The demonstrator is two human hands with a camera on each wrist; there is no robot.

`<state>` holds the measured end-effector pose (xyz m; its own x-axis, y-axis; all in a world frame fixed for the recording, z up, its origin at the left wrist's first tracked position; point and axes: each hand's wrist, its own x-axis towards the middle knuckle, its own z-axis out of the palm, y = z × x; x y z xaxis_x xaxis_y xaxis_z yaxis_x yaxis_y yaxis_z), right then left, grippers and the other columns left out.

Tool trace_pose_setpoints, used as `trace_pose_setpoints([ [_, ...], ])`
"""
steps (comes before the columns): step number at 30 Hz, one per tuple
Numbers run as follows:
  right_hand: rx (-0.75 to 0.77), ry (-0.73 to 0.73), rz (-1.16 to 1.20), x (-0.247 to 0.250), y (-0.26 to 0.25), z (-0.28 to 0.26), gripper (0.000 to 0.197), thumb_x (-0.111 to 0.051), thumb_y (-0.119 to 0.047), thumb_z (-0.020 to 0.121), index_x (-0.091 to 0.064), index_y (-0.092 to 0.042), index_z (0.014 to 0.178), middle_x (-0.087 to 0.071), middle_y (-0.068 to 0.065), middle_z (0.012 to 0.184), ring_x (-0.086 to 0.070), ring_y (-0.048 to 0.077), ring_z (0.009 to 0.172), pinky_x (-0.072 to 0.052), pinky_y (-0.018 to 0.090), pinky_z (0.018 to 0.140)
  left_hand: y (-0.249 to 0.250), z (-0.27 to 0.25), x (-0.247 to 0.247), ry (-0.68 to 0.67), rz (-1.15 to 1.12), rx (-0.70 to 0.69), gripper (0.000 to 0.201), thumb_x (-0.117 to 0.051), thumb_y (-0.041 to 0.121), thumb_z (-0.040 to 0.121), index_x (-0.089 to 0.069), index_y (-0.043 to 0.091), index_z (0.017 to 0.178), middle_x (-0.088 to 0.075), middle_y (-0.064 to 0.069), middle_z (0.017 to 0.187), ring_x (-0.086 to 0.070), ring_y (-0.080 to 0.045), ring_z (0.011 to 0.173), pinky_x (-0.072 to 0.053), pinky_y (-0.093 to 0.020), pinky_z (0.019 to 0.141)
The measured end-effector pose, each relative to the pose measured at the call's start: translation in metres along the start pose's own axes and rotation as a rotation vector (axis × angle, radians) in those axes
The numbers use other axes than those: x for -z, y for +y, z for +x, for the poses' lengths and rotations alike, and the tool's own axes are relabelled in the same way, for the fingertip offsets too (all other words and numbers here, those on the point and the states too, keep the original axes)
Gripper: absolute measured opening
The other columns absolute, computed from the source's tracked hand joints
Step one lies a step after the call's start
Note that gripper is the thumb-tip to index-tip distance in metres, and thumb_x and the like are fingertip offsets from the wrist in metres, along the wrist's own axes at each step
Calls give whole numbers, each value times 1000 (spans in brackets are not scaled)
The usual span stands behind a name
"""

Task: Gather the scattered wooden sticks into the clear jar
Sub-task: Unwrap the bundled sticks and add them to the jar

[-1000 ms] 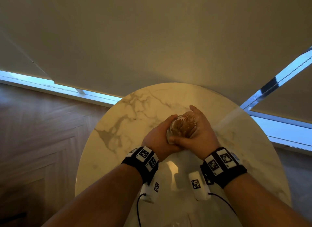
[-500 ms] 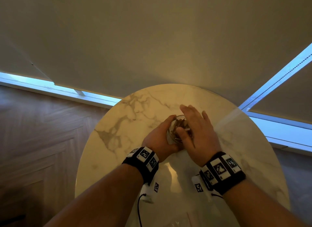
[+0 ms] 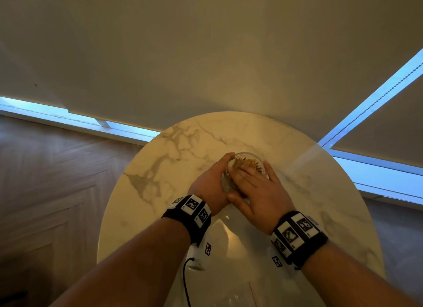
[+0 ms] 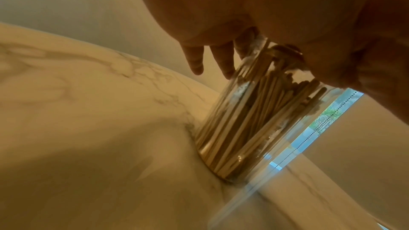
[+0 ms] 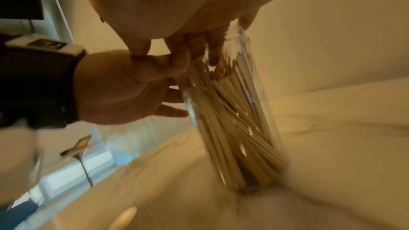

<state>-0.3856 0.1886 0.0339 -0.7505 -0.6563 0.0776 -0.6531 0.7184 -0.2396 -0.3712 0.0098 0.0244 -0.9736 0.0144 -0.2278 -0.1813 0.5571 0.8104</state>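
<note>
The clear jar (image 3: pixel 231 181) stands upright on the round marble table (image 3: pixel 160 169), packed with wooden sticks (image 3: pixel 248 163) that lean inside it. My left hand (image 3: pixel 211 184) grips the jar's left side near the top, its fingers (image 4: pixel 194 59) wrapped round the glass. My right hand (image 3: pixel 258 191) lies flat over the jar's mouth, with straight fingers (image 5: pixel 214 46) pressing on the stick tops. In the wrist views the jar (image 4: pixel 254 114) (image 5: pixel 232 120) shows the sticks (image 5: pixel 239 146) reaching down to its base. I see no loose sticks on the table.
The table's far edge meets a pale window blind (image 3: pixel 206 55); wooden floor (image 3: pixel 45 192) lies to the left. Something clear and crumpled (image 3: pixel 238 300) sits at the table's near edge between my forearms. Bare marble surrounds the jar.
My right hand went from cupping the stick bundle at the jar's top to lying flat across the mouth, and the sticks sit lower in the jar. The left hand keeps its grip.
</note>
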Motion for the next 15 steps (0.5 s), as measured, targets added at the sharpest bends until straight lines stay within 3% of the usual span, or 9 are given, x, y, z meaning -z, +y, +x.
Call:
trace_pose_setpoints([
  [4,-134,-16,-64,9,11,5,72,-15,-66,102,-47,-25,152,-44,-7,160,-26,15,154,-4,58,126,4,-1,0,-27,-52,-1,99,-83,41,72,-28,37,154,-59,15,136,-58,-5,119,-44,-16,98],
  [8,-14,-88,-120,16,9,7,76,-14,-68,101,-57,-23,145,-53,-3,153,-30,23,153,-5,58,126,4,0,1,-26,-84,-9,96,-85,26,76,-30,29,155,-57,24,119,-56,4,112,-35,4,86],
  [10,21,-81,-120,23,15,6,71,-18,-65,102,-59,-24,143,-56,-4,151,-42,20,147,-5,60,125,3,0,-1,-22,-62,-16,99,-85,33,75,-28,33,155,-58,21,127,-56,2,115,-38,-2,92],
  [12,-30,-105,-164,25,19,4,69,-20,-64,101,-56,-25,145,-53,-6,153,-43,15,145,-2,62,124,4,-1,-2,-6,-46,-21,101,-84,44,71,-26,38,155,-59,15,136,-58,-3,119,-45,-18,101],
  [13,-55,-140,-183,24,18,4,69,-20,-63,101,-54,-25,147,-51,-6,154,-41,15,146,0,62,124,3,-1,-3,-7,-47,-12,101,-83,44,71,-27,39,155,-60,13,138,-58,-4,120,-46,-22,102],
  [15,-64,-219,-141,20,10,10,67,-21,-63,101,-50,-25,149,-48,-5,157,-39,15,148,0,60,125,2,-1,-3,-11,-50,-1,98,-84,31,74,-28,36,155,-59,13,137,-58,-4,121,-44,-19,99],
])
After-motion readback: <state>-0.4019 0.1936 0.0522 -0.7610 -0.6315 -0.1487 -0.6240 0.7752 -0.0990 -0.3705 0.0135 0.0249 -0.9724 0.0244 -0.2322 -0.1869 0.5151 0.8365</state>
